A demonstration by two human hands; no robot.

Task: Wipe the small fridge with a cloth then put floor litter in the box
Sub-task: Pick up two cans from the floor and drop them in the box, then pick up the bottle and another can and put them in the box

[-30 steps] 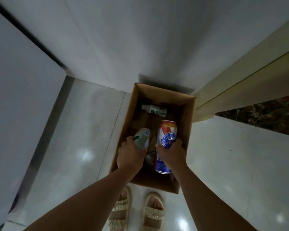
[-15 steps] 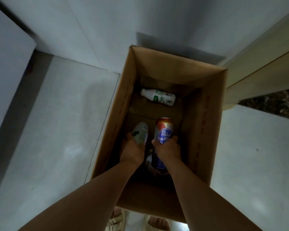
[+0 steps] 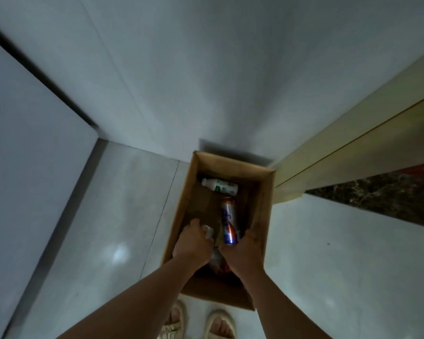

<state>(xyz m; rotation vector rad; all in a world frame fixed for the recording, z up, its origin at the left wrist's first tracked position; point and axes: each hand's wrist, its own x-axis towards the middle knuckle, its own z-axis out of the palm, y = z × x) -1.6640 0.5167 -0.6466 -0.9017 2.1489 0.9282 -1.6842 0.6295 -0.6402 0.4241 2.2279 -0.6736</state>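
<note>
An open cardboard box (image 3: 267,192) stands on the floor against the wall. Inside, a white bottle (image 3: 219,185) lies at the far end, and a red, white and blue beer can (image 3: 228,220) lies lengthwise on the bottom. My right hand (image 3: 246,253) hovers above the can's near end, fingers loose, and the can sits well below it. My left hand (image 3: 194,244) is over the box's left side. A pale can (image 3: 208,232) peeks out at its fingertips; whether the fingers hold it is hidden. Crumpled litter (image 3: 216,259) shows between my hands.
The box sits in a corner: a white wall (image 3: 206,81) behind, a pale wooden door frame (image 3: 353,152) to the right, a white panel (image 3: 22,167) at left. Glossy floor tiles (image 3: 123,204) surround it. My sandalled feet (image 3: 196,324) stand just before the box.
The view has pulled back up from the box. The beer can has left my right hand and lies on the box bottom. Far less of the pale can shows at my left hand.
</note>
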